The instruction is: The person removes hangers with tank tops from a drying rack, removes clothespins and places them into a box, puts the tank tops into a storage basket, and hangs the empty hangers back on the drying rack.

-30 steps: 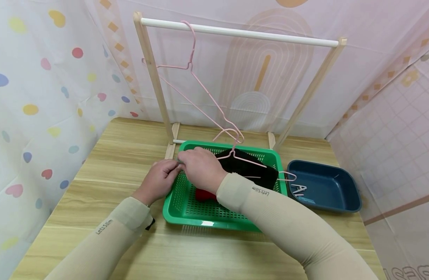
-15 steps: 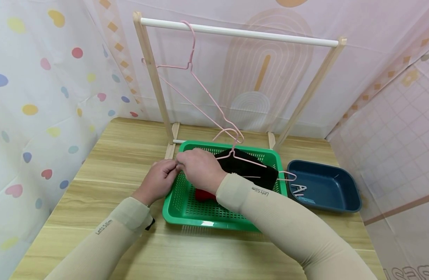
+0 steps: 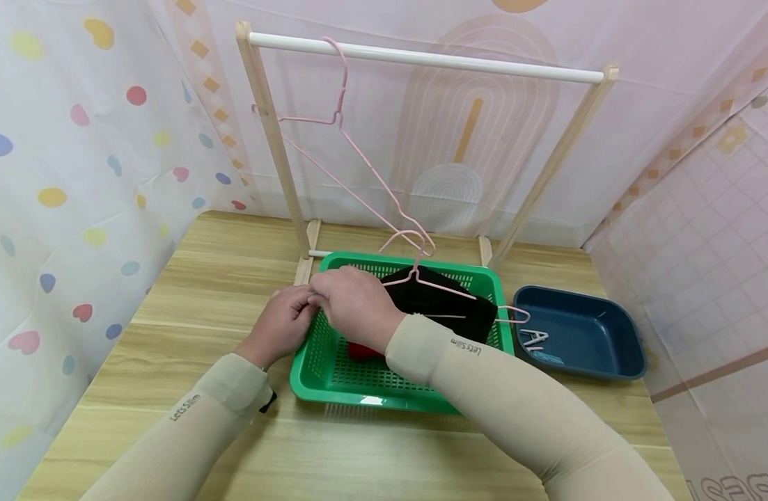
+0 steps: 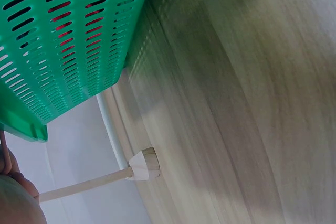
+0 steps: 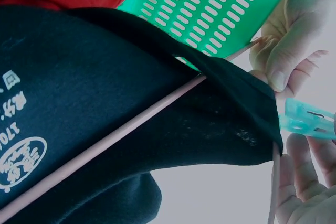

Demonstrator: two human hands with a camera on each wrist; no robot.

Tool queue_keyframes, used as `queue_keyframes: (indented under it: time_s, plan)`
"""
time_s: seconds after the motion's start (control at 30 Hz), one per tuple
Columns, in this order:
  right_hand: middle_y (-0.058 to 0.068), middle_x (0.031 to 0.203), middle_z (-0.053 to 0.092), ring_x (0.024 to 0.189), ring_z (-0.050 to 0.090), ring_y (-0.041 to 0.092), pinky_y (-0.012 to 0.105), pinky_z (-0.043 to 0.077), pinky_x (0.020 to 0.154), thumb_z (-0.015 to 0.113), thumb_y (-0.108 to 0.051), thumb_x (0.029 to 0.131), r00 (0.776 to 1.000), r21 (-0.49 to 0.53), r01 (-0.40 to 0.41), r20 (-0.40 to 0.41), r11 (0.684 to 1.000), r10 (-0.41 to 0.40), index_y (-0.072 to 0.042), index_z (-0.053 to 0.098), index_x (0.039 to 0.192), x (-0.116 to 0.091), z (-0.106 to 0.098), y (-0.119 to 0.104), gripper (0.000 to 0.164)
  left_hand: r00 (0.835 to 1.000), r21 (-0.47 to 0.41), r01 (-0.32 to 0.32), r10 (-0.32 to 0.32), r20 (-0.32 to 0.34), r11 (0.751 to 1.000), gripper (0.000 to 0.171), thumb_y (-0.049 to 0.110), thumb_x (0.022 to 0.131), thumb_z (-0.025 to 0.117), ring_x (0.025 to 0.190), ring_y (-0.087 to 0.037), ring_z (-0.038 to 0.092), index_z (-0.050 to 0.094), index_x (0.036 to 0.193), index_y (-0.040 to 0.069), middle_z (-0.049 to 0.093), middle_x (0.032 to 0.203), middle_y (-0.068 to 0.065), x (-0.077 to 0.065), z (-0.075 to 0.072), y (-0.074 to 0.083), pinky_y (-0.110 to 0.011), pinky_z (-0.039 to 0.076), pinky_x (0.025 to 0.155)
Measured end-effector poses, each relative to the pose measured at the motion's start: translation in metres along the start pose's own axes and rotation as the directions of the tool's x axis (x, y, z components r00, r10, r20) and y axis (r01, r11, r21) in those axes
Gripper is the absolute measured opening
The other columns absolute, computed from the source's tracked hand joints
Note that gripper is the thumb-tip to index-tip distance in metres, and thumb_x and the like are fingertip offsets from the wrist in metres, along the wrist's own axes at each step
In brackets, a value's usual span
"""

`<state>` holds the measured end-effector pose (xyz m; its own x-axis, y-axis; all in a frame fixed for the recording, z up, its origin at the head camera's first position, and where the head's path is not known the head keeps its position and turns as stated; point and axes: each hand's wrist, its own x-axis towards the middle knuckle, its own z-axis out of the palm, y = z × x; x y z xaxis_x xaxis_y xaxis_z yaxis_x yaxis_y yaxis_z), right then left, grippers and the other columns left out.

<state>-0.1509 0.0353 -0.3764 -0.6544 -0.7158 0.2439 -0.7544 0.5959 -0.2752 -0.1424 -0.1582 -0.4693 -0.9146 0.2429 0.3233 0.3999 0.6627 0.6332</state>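
A black garment (image 3: 434,299) with white print lies over a green basket (image 3: 371,400), a pink clothes hanger (image 3: 446,286) running through it. At the basket's left rim, my left hand (image 3: 283,323) pinches the hanger's left end, beside the garment's edge. My right hand (image 3: 355,299) meets it from the right. In the right wrist view, the right fingers (image 5: 310,187) hold a teal clothespin (image 5: 302,117) at the edge of the black cloth, just below the left thumb (image 5: 286,66). Only part of the left hand (image 4: 18,200) shows in the left wrist view.
Red cloth (image 3: 361,351) lies in the basket. Behind stands a wooden rack with a white rail (image 3: 459,60), another pink hanger (image 3: 374,167) hooked over it. A dark blue tub (image 3: 615,327) with several clothespins (image 3: 535,338) sits to the right.
My right hand has shifted very slightly left, toward the left hand. Basket, garment and rack hold their places.
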Motion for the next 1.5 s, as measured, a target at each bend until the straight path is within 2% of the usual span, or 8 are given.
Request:
queue_keyframes:
  time_s: [0.3,0.47,0.6,0.77,1.03,1.23,1.4,1.5]
  plan:
    - [-0.003,0.084,0.066,0.086,0.062,0.015,0.03,0.05,0.082,0.061,-0.024,0.107,0.998,0.044,0.057,-0.006,0.997,-0.056,-0.015,0.066,0.093,-0.009,-0.01,-0.012,0.018,1.0,0.012,-0.005,0.005,-0.014,1.0,0.018,0.01,0.108,0.055,0.103,-0.031,0.07,0.073,0.108,0.012,0.077,0.108,-0.01,-0.002,-0.002,-0.002,-0.057,0.043,0.098]
    - [-0.002,0.094,0.069,0.088,0.062,0.015,0.029,0.051,0.085,0.063,-0.024,0.107,0.997,0.051,0.082,0.0,0.995,-0.083,-0.013,0.069,0.107,-0.021,-0.019,-0.017,0.012,1.0,-0.01,-0.011,0.011,-0.008,1.0,0.019,0.01,0.106,0.059,0.104,-0.03,0.07,0.077,0.109,0.015,0.078,0.107,-0.008,-0.002,-0.003,-0.004,-0.056,0.042,0.101]
    - [-0.001,0.104,0.071,0.097,0.065,0.014,0.029,0.054,0.091,0.065,-0.025,0.106,0.998,0.066,0.066,-0.001,0.996,-0.066,-0.011,0.068,0.122,-0.034,-0.03,-0.016,0.022,0.999,-0.003,-0.035,0.035,-0.003,0.999,0.02,0.01,0.107,0.059,0.103,-0.029,0.07,0.078,0.111,0.012,0.078,0.107,-0.007,-0.002,-0.003,-0.004,-0.056,0.044,0.1]
    - [0.005,0.124,0.071,0.114,0.067,0.017,0.035,0.056,0.102,0.066,-0.023,0.105,1.0,0.125,0.013,-0.014,0.992,-0.011,-0.007,0.065,0.129,-0.056,-0.044,-0.008,0.028,0.998,0.019,-0.057,0.057,-0.007,0.998,0.02,0.011,0.107,0.059,0.106,-0.032,0.072,0.078,0.112,0.006,0.078,0.11,-0.011,0.0,-0.003,-0.005,-0.057,0.049,0.097]
    - [0.011,0.122,0.071,0.111,0.068,0.023,0.043,0.057,0.099,0.065,-0.018,0.105,0.985,0.123,-0.01,-0.169,0.992,0.031,-0.002,0.064,0.133,-0.1,-0.061,0.026,0.032,0.999,0.025,-0.047,0.047,-0.01,0.999,0.02,0.011,0.107,0.06,0.11,-0.033,0.072,0.078,0.112,0.007,0.078,0.113,-0.011,-0.001,-0.003,-0.006,-0.059,0.049,0.101]
    - [0.013,0.11,0.069,0.089,0.062,0.024,0.045,0.055,0.08,0.063,-0.014,0.106,0.938,0.122,-0.183,-0.274,0.975,0.211,0.001,0.062,0.138,-0.135,-0.08,0.067,0.035,0.999,0.019,-0.05,0.05,-0.013,0.999,0.019,0.011,0.106,0.06,0.11,-0.033,0.072,0.078,0.111,0.007,0.078,0.113,-0.011,-0.001,-0.002,-0.006,-0.059,0.049,0.102]
    - [0.015,0.107,0.066,0.075,0.056,0.021,0.037,0.047,0.066,0.058,-0.014,0.109,0.867,0.097,-0.375,-0.316,0.922,0.386,0.001,0.059,0.143,-0.165,-0.09,0.106,0.038,0.999,0.016,-0.047,0.048,-0.012,0.999,0.02,0.011,0.107,0.059,0.11,-0.033,0.071,0.078,0.112,0.006,0.078,0.113,-0.012,-0.001,-0.002,-0.005,-0.059,0.05,0.101]
    - [0.019,0.106,0.064,0.073,0.056,0.024,0.038,0.046,0.063,0.055,-0.016,0.11,0.819,0.085,-0.478,-0.316,0.874,0.478,0.002,0.055,0.147,-0.18,-0.092,0.128,0.041,0.999,0.014,-0.044,0.044,-0.015,0.999,0.02,0.012,0.107,0.059,0.11,-0.034,0.071,0.078,0.112,0.006,0.078,0.114,-0.012,0.0,-0.003,-0.005,-0.059,0.05,0.102]
